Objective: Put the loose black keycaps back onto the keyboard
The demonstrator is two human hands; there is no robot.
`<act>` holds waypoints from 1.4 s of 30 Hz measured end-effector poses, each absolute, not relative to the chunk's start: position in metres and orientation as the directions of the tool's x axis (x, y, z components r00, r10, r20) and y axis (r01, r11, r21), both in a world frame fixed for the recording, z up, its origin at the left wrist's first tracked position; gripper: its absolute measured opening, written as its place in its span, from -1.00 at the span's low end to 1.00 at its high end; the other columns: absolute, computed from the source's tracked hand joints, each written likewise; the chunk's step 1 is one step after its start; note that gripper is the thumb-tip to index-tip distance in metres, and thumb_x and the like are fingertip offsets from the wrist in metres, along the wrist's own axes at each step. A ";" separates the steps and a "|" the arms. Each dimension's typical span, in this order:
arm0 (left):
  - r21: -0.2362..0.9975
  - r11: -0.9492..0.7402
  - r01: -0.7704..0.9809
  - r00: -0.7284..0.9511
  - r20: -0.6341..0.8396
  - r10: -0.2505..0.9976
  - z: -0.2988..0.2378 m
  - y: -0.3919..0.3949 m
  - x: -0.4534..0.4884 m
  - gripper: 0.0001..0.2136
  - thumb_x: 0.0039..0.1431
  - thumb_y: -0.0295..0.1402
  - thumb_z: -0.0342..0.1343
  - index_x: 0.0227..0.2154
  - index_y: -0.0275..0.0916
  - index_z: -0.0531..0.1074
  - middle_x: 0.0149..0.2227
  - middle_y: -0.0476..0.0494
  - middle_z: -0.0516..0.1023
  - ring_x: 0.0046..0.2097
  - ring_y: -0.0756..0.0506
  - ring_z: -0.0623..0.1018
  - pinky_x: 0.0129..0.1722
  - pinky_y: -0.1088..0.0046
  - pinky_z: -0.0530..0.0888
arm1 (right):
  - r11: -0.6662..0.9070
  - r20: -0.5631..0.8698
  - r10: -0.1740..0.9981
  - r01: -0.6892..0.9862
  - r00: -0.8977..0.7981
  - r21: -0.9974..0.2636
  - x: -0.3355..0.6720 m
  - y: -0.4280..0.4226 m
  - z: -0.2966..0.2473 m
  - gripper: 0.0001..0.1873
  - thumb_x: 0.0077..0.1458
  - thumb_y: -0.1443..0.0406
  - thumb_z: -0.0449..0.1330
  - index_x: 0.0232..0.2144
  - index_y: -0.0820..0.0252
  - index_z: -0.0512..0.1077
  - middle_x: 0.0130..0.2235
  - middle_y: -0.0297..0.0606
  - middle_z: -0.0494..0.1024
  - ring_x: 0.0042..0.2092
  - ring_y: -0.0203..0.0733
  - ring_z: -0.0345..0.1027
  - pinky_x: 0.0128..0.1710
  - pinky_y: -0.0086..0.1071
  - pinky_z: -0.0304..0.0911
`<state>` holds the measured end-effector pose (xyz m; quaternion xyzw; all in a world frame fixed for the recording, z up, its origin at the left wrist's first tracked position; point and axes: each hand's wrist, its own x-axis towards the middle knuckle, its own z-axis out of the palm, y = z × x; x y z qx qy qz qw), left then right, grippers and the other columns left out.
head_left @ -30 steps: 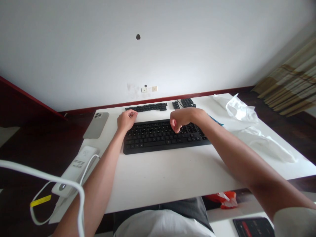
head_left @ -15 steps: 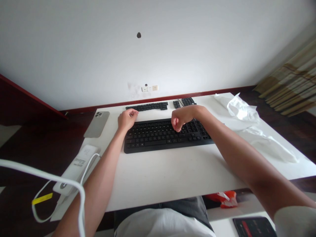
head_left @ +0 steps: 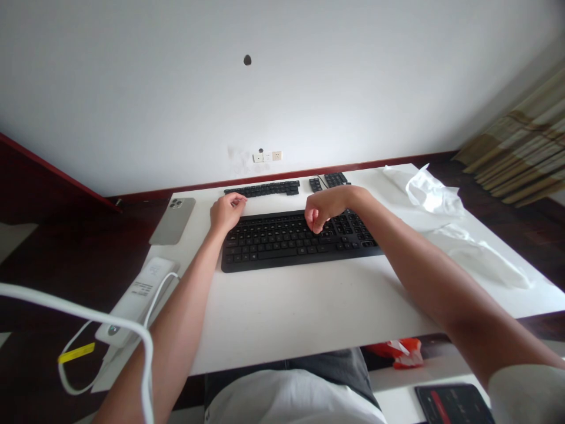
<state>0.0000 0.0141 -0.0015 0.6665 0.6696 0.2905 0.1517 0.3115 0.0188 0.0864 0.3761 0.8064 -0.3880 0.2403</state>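
A black keyboard (head_left: 273, 254) lies on the white table in front of me. Over its right-middle keys, my right hand (head_left: 325, 206) points downward with its fingers closed in a pinch. Whatever the fingertips hold or press is hidden. My left hand (head_left: 226, 213) rests by the keyboard's upper left corner, fingers curled together; anything inside them is too small to make out. Behind the keyboard, a long group of loose black keycaps (head_left: 265, 189) lies in rows, with a small group of keycaps (head_left: 315, 185) and a block of keycaps (head_left: 335, 179) to its right.
To the left are a phone (head_left: 173, 221) and a white power strip (head_left: 136, 300) with its cable. Crumpled white plastic bags (head_left: 435, 191) lie on the right of the table (head_left: 309, 312). Below its front edge are a red-orange wrapper (head_left: 408, 353) and a dark-screened device (head_left: 452, 403).
Almost nothing differs. Both hands keep their places and closed shape; the whole view has shifted very slightly.
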 end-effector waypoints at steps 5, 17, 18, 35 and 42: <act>0.587 -0.056 0.807 -0.065 0.184 0.981 0.000 0.014 0.001 -0.79 0.20 -0.20 0.12 -0.24 -0.05 0.65 -0.29 0.01 0.66 -0.27 -0.10 0.56 -0.26 0.43 0.35 | 0.420 -0.675 0.440 0.800 -0.592 -0.428 0.310 0.017 0.086 -0.61 -0.12 0.04 0.41 -0.27 0.13 0.67 -0.25 -0.27 0.69 -0.19 -0.03 0.51 -0.24 -0.32 0.24; 0.594 -0.060 0.802 -0.068 0.191 0.979 -0.001 0.014 0.001 -0.80 0.19 -0.21 0.13 -0.25 -0.05 0.65 -0.31 0.02 0.65 -0.28 -0.08 0.56 -0.28 0.44 0.33 | 0.373 -0.687 0.531 0.865 -0.496 -0.336 0.301 0.002 0.097 -0.80 -0.07 0.19 0.41 -0.33 0.10 0.66 -0.20 -0.25 0.69 -0.12 0.04 0.53 -0.21 -0.27 0.27; 0.595 -0.060 0.802 -0.068 0.190 0.979 0.000 0.014 0.001 -0.80 0.18 -0.21 0.13 -0.24 -0.06 0.65 -0.31 0.02 0.65 -0.28 -0.08 0.55 -0.27 0.44 0.33 | 0.372 -0.687 0.526 0.862 -0.501 -0.344 0.302 0.002 0.097 -0.80 -0.07 0.19 0.41 -0.33 0.10 0.66 -0.21 -0.25 0.69 -0.13 0.04 0.53 -0.21 -0.27 0.27; 0.591 -0.060 0.804 -0.067 0.189 0.980 -0.003 0.015 0.000 -0.79 0.19 -0.20 0.13 -0.24 -0.06 0.64 -0.29 0.00 0.66 -0.28 -0.09 0.55 -0.25 0.43 0.34 | 0.396 -0.620 0.669 0.902 -0.410 -0.170 0.291 -0.009 0.100 -0.76 -0.05 0.24 0.47 -0.25 0.08 0.65 -0.16 -0.23 0.67 -0.13 0.08 0.53 -0.23 -0.24 0.30; 0.601 -0.051 0.798 -0.077 0.186 0.980 -0.001 0.013 0.000 -0.80 0.18 -0.20 0.13 -0.25 -0.04 0.64 -0.31 0.02 0.65 -0.29 -0.08 0.56 -0.25 0.43 0.34 | 0.353 -0.534 0.795 0.935 -0.288 0.022 0.275 -0.027 0.109 -0.51 -0.06 0.27 0.51 -0.04 0.22 0.60 -0.01 -0.02 0.60 -0.04 0.19 0.50 -0.26 -0.26 0.31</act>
